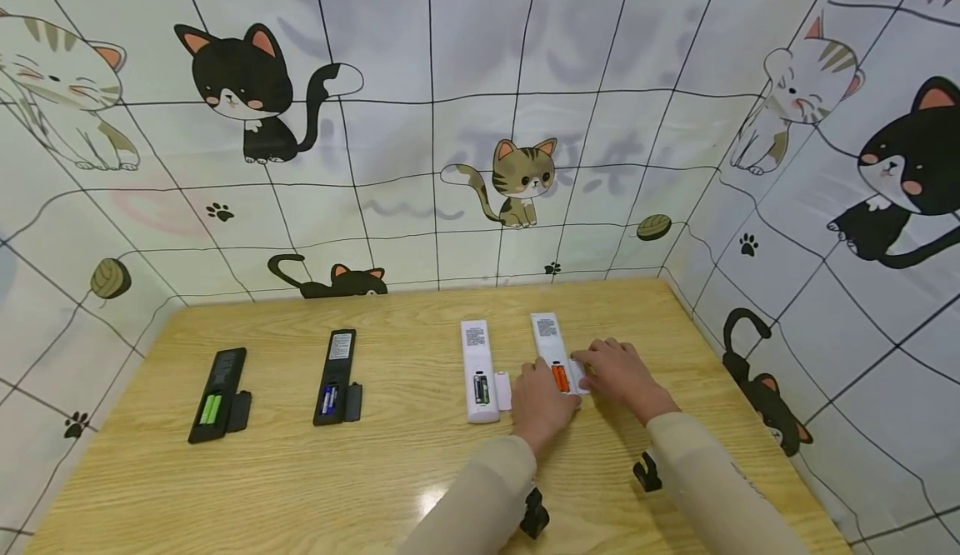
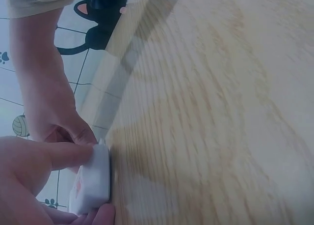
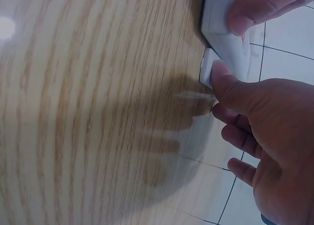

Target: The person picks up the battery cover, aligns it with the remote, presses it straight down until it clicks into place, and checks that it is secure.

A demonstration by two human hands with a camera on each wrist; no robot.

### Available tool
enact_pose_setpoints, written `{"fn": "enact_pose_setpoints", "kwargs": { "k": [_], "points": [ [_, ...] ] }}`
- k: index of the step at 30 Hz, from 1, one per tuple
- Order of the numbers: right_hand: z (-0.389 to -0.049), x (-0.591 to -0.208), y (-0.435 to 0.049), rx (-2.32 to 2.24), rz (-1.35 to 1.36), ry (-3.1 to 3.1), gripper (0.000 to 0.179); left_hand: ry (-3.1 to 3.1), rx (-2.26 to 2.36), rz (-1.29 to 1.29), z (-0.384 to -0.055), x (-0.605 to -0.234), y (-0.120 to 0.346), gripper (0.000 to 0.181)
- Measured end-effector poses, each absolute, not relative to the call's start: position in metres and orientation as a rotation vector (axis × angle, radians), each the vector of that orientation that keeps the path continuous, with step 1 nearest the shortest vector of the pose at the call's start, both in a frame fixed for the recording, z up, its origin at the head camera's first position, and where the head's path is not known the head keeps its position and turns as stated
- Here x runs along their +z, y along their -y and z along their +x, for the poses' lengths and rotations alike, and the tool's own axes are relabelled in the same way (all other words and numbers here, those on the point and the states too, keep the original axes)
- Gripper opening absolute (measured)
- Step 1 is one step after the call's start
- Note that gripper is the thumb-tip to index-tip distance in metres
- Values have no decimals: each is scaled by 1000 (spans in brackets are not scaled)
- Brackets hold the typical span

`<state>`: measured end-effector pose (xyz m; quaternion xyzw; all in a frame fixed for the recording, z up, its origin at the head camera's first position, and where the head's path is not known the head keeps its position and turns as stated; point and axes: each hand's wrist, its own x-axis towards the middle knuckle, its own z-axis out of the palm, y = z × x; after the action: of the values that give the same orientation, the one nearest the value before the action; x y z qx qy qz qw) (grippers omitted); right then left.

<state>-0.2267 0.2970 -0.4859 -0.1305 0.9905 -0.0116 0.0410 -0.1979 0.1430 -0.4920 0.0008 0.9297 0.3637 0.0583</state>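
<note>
The left hand (image 1: 543, 405) grips the rightmost white remote (image 1: 547, 334), orange batteries (image 1: 560, 377) showing; the right hand (image 1: 621, 374) pinches its white cover (image 3: 206, 70) at the remote's right side.

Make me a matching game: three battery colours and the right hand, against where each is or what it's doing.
1. Green batteries
2. Blue batteries
3. Orange batteries
4. Right hand

A. In the white remote gripped by the left hand
B. In the leftmost black remote
C. Gripping a white cover
D. In the black remote second from left

Pairs: 1-B, 2-D, 3-A, 4-C
</note>
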Motion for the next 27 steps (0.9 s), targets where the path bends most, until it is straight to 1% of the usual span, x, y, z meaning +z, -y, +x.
{"fn": "enact_pose_setpoints", "kwargs": {
  "k": [3,5,11,14,16,23,27],
  "points": [
    [-228,-487,-298,-55,-368,-3031,46,-2817,1124,2,-198,-492,-144,59],
    [-230,-487,-298,-70,-346,-3033,43,-2813,1134,1,-198,-492,-145,60],
    [-232,-485,-296,-121,-289,-3044,36,-2766,1203,-30,-198,-490,-147,75],
    [-232,-484,-295,-140,-263,-3040,34,-2760,1217,-28,-199,-490,-148,79],
    [-232,-483,-294,-156,-252,-3028,34,-2768,1205,-22,-200,-490,-148,78],
    [-230,-481,-294,-190,-249,-2979,35,-2761,1203,-17,-201,-492,-148,67],
    [-229,-481,-295,-192,-267,-2979,37,-2697,1327,30,-203,-494,-146,68]
  ]
}}
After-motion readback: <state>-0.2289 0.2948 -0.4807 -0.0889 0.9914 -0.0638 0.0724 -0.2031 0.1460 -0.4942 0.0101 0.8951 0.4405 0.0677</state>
